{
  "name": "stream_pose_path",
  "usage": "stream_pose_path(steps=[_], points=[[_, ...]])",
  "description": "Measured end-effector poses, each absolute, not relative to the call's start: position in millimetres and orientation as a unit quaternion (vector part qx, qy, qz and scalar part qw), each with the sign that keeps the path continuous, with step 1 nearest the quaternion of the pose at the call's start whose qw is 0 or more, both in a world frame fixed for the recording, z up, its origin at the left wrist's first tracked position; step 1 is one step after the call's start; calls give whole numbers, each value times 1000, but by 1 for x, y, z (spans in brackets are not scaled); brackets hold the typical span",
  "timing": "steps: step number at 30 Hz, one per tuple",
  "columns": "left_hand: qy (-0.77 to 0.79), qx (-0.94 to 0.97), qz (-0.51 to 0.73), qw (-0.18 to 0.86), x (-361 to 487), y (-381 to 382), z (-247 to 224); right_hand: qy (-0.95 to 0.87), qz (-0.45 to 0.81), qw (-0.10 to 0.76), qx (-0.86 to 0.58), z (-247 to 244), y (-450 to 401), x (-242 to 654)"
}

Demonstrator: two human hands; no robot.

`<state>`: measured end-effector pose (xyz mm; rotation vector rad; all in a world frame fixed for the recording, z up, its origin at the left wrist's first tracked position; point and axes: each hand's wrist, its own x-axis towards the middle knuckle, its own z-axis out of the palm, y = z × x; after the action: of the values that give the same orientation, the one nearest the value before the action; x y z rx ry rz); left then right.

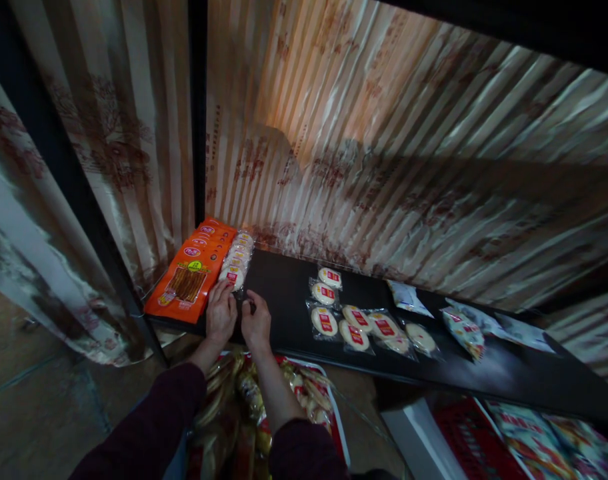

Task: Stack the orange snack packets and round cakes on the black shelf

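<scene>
Row of wrapped cakes (240,257) sits just past the L hand (221,313), running away from it twd the curtain. Pale, round, clear wrap, overlapping; front one has a red lbl w/ lighter print, too small to read. L hand: palm down, fingers fwd, tips at the near edge of the front cake; can't tell if they grip it or just touch. R hand (257,321) is just beside, fingers curled, thumb side twd L hand; can't tell if it's pinching anything. Forearms reach fwd, dark sleeves (304,450) up to mid-forearm.

Immed. left of L hand: orange bags (184,287), overlapped, w/ white oval logos (chars. too blurry to read), a yellow-green badge and a pic of brown strips. Right of R hand on the black shelf (281,287): loose cakes (355,338), same red lbls, unreadable; farther right, a white bag (409,298) and a colourful bag (464,333). Below the hands: box (338,407) of wrapped food. Beyond: curtain (334,100) w/ reddish prints, small vert. writing, illegible.
</scene>
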<state>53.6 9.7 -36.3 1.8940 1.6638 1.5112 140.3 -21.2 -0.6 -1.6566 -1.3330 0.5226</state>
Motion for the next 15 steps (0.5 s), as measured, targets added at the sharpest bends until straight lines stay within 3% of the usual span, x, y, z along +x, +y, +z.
stream_pose_path(steps=[7, 11, 15], points=[[531, 665, 494, 178, 45, -63, -22, -516, 250, 509, -642, -1, -98, 163], [486, 747, 361, 275, 44, -121, -15, -488, 261, 495, -670, -10, -144, 182], [508, 801, 249, 198, 42, -160, -21, -474, 245, 466, -706, -21, -188, 199]])
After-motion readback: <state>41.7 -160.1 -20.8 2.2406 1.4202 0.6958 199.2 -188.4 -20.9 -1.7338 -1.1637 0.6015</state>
